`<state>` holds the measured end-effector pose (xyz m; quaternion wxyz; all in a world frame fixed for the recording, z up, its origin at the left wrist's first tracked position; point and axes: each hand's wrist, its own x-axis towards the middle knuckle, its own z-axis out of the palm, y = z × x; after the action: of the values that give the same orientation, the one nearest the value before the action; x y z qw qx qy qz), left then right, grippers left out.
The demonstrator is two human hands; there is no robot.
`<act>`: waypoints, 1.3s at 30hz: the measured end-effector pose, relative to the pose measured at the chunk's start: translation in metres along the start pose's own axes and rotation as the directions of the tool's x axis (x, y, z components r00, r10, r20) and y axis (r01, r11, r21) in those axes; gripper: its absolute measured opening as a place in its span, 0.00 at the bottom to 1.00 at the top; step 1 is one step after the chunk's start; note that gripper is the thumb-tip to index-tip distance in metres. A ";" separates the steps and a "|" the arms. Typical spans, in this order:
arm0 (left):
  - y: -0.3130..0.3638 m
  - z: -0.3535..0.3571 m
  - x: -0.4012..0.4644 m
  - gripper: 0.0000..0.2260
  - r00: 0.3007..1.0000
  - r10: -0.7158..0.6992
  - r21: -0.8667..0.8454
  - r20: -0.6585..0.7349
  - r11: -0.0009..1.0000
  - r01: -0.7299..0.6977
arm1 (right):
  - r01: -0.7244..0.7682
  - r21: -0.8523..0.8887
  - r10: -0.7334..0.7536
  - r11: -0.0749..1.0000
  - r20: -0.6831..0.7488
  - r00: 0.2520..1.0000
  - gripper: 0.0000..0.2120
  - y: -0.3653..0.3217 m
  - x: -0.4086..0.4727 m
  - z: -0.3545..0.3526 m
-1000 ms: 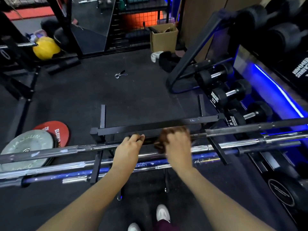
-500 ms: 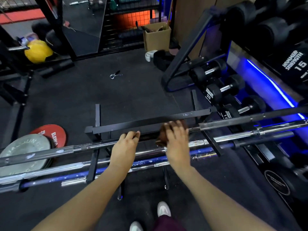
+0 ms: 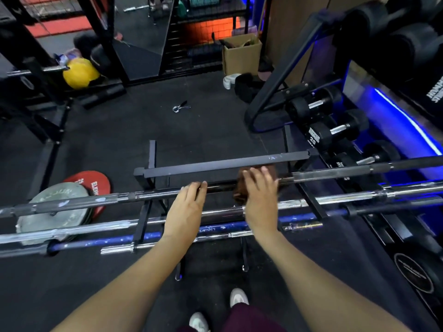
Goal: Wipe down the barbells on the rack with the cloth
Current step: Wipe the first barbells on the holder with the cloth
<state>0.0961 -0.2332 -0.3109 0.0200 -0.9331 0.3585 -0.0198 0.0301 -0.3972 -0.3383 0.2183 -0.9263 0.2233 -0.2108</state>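
Several barbells lie across a low black rack in front of me. My right hand presses a brown cloth over the farthest barbell, fingers wrapped over the cloth and bar. My left hand grips the same bar just left of the cloth, fingers curled over it. Nearer bars are a chrome one, a blue one and a short chrome one.
Weight plates lean at the left under the bar ends. A dumbbell rack with blue lighting stands at the right. A cardboard box, a yellow ball and a collar clip lie on the black floor beyond.
My right hand has slid the cloth to the right along the far barbell. My left hand has kept its grip on the bar.
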 end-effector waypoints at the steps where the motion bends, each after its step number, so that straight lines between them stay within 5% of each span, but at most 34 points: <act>1: -0.002 0.002 -0.001 0.36 1.000 0.003 -0.002 -0.026 1.000 -0.003 | 0.066 0.007 -0.067 0.998 0.032 0.997 0.31 -0.015 -0.003 0.007; 6: -0.012 -0.003 -0.010 0.38 0.993 0.056 0.039 -0.105 0.998 -0.052 | 0.272 0.033 -0.274 0.962 0.100 0.956 0.32 -0.024 -0.002 0.008; 14: -0.050 0.000 -0.026 0.35 0.998 0.012 -0.023 -0.065 1.000 -0.013 | -0.108 -0.064 0.105 0.992 -0.040 0.994 0.32 -0.004 -0.001 -0.002; 24: -0.112 -0.008 -0.046 0.25 0.990 -0.137 -0.233 -0.029 0.964 0.127 | 0.106 -0.081 -0.098 0.991 0.101 0.990 0.33 -0.138 -0.020 0.059; 28: -0.120 -0.005 -0.045 0.25 0.983 -0.184 -0.308 -0.007 0.936 0.173 | 0.246 -0.027 -0.239 0.969 0.166 0.957 0.32 -0.125 -0.014 0.060; 31: -0.119 -0.004 -0.047 0.25 0.984 -0.177 -0.352 0.012 0.920 0.170 | 0.135 0.020 -0.137 0.991 0.155 0.978 0.31 -0.085 -0.009 0.042; 34: -0.116 -0.005 -0.047 0.25 0.984 -0.175 -0.378 0.025 0.910 0.172 | -0.055 -0.022 0.055 0.998 -0.006 0.998 0.34 -0.079 -0.016 0.041; 39: -0.113 -0.004 -0.047 0.25 0.983 -0.180 -0.355 0.047 0.916 0.185 | 0.090 0.007 -0.091 0.996 0.103 0.991 0.32 -0.105 -0.020 0.055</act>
<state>0.1366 -0.1176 -0.3017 -0.1499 -0.9506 0.2673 0.0502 0.0744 -0.2853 -0.3362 0.2207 -0.9449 0.1691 -0.1725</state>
